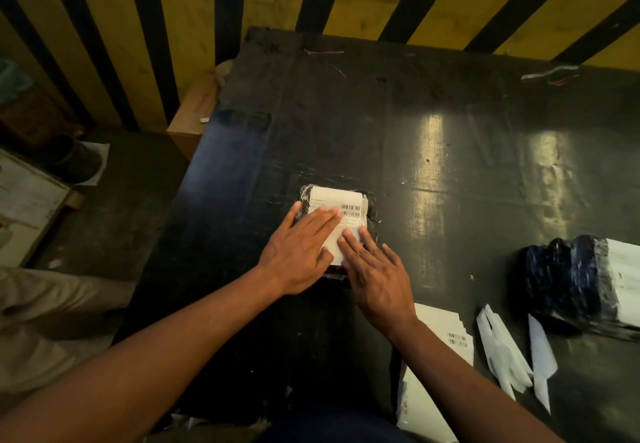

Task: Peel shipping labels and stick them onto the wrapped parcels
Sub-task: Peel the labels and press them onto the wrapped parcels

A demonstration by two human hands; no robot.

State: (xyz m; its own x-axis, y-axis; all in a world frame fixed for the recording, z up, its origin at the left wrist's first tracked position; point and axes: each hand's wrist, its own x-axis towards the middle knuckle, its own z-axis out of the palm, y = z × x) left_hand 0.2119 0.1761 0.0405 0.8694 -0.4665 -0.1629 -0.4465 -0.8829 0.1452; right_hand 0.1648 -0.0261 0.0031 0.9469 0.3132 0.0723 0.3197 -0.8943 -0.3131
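Parcels [337, 228]: two; hands [299, 252]: two.

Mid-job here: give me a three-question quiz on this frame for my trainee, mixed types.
1. True or false: both hands lie flat on the label of the small parcel.
2. Where are the peeled backing strips? A) left of the small parcel B) between the label stack and the large parcel C) on the floor
3. Fill in: the left hand and right hand hold ____.

Key: 1 true; 2 B; 3 nothing
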